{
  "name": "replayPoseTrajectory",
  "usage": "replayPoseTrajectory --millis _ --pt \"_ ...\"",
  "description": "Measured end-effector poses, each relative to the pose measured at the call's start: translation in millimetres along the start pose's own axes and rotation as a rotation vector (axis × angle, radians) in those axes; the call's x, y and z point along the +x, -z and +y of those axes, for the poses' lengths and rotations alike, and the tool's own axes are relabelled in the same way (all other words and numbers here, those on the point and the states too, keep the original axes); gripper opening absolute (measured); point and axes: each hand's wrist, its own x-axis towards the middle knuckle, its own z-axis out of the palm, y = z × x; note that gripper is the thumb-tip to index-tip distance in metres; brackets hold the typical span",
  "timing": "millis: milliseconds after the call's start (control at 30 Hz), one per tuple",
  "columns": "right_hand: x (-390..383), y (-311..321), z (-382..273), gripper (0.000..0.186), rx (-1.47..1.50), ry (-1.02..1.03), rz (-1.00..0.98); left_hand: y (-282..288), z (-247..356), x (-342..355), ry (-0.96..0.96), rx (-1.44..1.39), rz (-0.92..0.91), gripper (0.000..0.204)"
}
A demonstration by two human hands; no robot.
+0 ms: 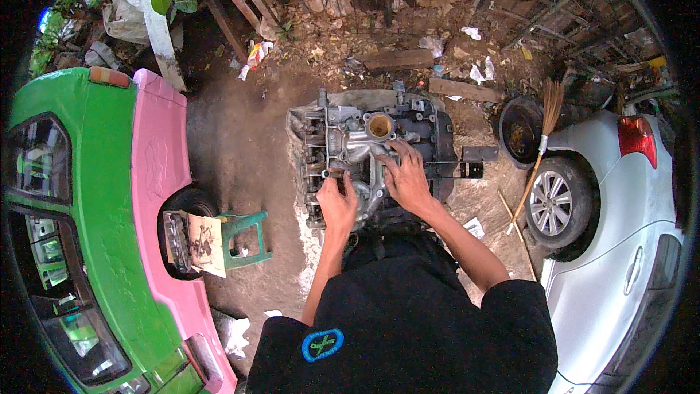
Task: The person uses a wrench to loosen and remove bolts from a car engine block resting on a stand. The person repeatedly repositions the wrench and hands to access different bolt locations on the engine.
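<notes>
A grey metal car engine (343, 142) stands on the ground right in front of me. A cast metal manifold with a round brown opening (379, 126) sits on top of it. My left hand (337, 201) is closed in a pinch at the manifold's left edge, beside the row of valve parts (315, 131). What its fingertips hold, if anything, is too small to make out. My right hand (408, 179) lies with fingers spread over the manifold, just below the round opening, and touches it. Part of the manifold is hidden under that hand.
A green and pink vehicle (162, 124) stands at left, a silver car (612, 197) at right. Beside the pink panel, a green plastic stool (248, 237) carries cardboard (208, 241) and a metal part. A broom (536, 160) leans near a black tub (519, 131). Planks (397, 60) lie behind.
</notes>
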Motion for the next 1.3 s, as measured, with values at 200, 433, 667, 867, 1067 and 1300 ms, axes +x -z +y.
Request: replayPoseTrajectory --millis 200,433,667,867,1067,1300 --pt "-2 -9 2 0.042 0.083 -0.019 0.026 1 -15 16 0.106 -0.094 -0.007 0.014" --pt "-1 -18 3 0.038 0.169 -0.033 0.049 -1 -17 9 0.136 -0.160 0.056 0.015" --pt "-1 -17 1 0.039 0.157 -0.033 0.039 6 -6 11 0.101 -0.019 0.029 0.013" --pt "-1 -16 0 0.036 0.170 -0.041 0.039 13 -22 29 0.152 -0.027 0.011 0.015" --pt "-1 -18 1 0.034 0.196 -0.058 0.048 13 -50 19 0.362 -0.384 0.052 0.014" --pt "-1 -20 -1 0.031 0.202 -0.075 0.049 0 -40 9 0.254 -0.236 0.033 0.016"
